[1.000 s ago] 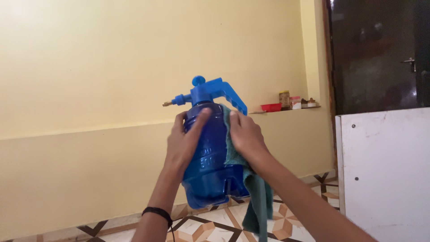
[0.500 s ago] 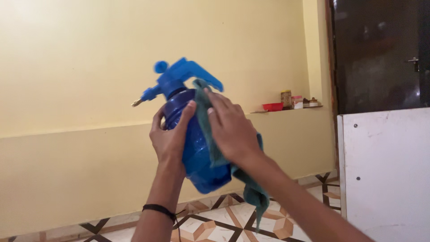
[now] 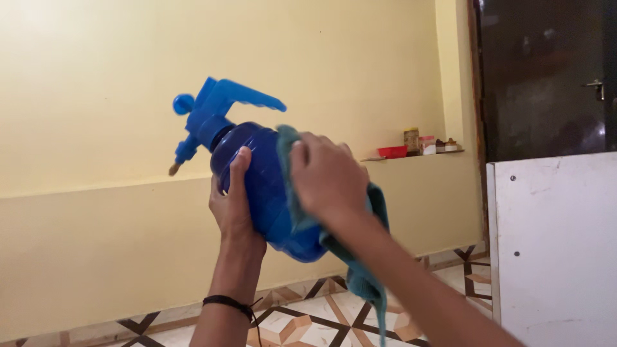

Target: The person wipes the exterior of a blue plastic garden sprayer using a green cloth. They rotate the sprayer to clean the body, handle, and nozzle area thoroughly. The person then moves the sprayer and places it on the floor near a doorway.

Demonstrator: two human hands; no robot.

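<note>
Two bare hands holding up a blue spray bottle (image 3: 267, 186), tilted with its nozzle pointing left. Left hand (image 3: 232, 209) gripping the glossy, rounded plastic body, thumb lying along its side. Right hand (image 3: 328, 177) pressing a soft teal cloth (image 3: 363, 273) flat against the bottle's right flank, cloth tail hanging below. Small red and yellow containers (image 3: 414, 144) sitting on a wall ledge behind.
</note>
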